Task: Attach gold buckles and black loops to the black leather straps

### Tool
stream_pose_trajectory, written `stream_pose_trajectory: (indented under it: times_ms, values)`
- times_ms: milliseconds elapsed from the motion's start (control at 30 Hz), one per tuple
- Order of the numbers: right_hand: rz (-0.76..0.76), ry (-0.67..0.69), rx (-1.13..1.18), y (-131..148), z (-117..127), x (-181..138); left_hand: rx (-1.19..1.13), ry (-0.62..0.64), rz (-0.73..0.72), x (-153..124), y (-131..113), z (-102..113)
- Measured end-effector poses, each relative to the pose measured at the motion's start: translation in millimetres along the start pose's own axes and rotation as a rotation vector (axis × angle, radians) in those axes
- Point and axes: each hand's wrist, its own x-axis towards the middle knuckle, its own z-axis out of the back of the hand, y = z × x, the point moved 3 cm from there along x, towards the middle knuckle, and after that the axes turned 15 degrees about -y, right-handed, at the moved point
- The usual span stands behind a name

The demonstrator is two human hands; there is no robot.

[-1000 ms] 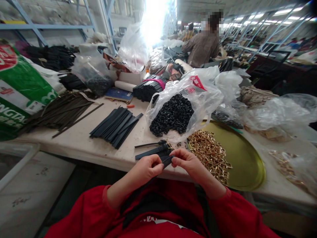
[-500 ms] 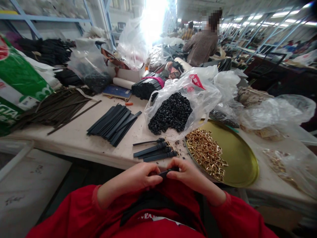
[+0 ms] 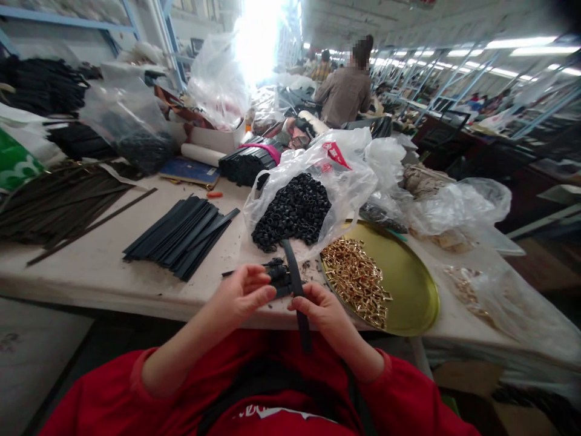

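My right hand is closed around a dark strap that stands nearly upright, its top end by the open bag of black loops. My left hand hovers just left of the strap over a few finished straps with loops on the table edge; its fingers are curled and pinched together, and I cannot make out what, if anything, they hold. A gold tray with a pile of gold buckles sits right of my hands.
A stack of dark flat strips lies to the left, with thinner brown strips beyond. Plastic bags crowd the right and back. A person in a brown top works at a far table. Blue shelving stands behind.
My hands rose from my lap to the table edge. The strap, held flat between both hands before, now stands upright in my right hand alone. The camera view shifted right.
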Motion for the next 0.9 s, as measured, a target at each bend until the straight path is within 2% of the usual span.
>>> stream_pose_trajectory:
  times_ms: [67, 133, 300, 367, 433, 500, 567, 633, 733, 833, 900]
  values:
    - [-0.088, -0.087, 0.228, 0, -4, -1, -0.037, 0.128, 0.065, -6, 8, -18]
    - [-0.117, -0.142, 0.326, -1, -6, -2, -0.012, 0.206, 0.124, -14, 17, -31]
    - [-0.064, -0.255, 0.284, -10, 4, 4, 0.112, 0.323, 0.240, -29, 30, -30]
    - [-0.089, -0.223, 0.273, -15, 0, 1, 0.045, 0.330, 0.286, -28, 30, -29]
    - [-0.112, -0.157, 0.270, -21, -9, -3, -0.065, 0.279, 0.310, -22, 30, -32]
    - [-0.057, -0.084, 0.213, -24, -13, -6, -0.091, 0.220, 0.291, -16, 29, -37]
    - [0.091, -0.051, 0.052, -23, -2, 1, -0.045, 0.178, 0.249, -10, 29, -40]
    - [0.252, -0.106, -0.194, -19, 24, 19, -0.020, 0.153, 0.233, -6, 28, -40]
    - [0.412, -0.394, -0.699, -7, 75, 57, -0.036, 0.143, 0.273, -3, 27, -40]
    - [0.402, -0.399, -1.262, -1, 95, 90, -0.047, 0.151, 0.310, -2, 27, -44]
    - [0.361, -0.344, -1.486, -1, 94, 102, -0.053, 0.160, 0.326, -2, 26, -48]
